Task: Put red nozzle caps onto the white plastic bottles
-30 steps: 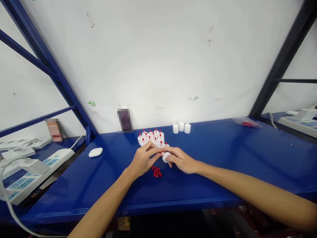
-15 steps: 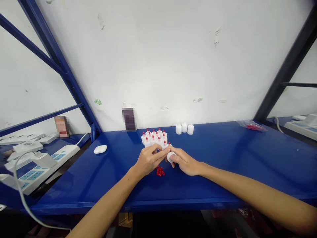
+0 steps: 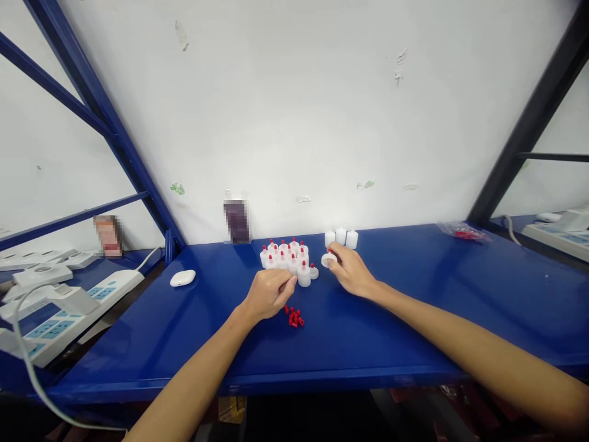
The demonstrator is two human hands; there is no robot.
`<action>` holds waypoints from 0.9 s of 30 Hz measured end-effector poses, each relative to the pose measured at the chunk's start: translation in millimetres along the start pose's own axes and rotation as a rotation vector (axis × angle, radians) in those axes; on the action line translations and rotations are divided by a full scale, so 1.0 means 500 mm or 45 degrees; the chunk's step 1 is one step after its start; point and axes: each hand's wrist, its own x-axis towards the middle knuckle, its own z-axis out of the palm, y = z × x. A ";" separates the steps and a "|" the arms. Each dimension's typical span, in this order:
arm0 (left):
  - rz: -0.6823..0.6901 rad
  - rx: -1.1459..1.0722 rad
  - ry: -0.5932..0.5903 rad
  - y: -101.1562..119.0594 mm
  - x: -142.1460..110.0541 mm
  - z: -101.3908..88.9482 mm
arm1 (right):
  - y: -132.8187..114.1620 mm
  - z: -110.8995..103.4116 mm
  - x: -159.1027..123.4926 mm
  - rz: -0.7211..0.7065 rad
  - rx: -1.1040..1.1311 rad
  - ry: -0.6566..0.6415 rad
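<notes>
My right hand [image 3: 353, 273] pinches a round white cap [image 3: 327, 261] with a red tip, held above the table. My left hand [image 3: 271, 293] is closed with its fingers pressed together, beside the group of white bottles; whatever lies between its fingertips is hidden. Several small white bottles [image 3: 304, 277] with red tips stand close together just beyond my left hand. Another white cap [image 3: 314, 274] with a red tip sits at the right of that group. Small red tips [image 3: 294, 317] lie in a loose pile nearer to me, right of my left hand.
Three white bottles [image 3: 341, 237] without red tips stand by the wall. A clear plastic bag [image 3: 464, 232] with red pieces lies at the back right. A white case [image 3: 183, 278] lies on the left of the blue table [image 3: 414, 319]. Power strips [image 3: 78, 307] crowd the left side.
My hands have moved apart. My right hand has carried the white cap away to the right and back, while my left hand has drawn slightly left and closed.
</notes>
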 end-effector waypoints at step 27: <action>0.369 -0.254 -0.003 0.197 0.046 -0.117 | 0.036 0.031 0.005 -0.099 0.066 0.041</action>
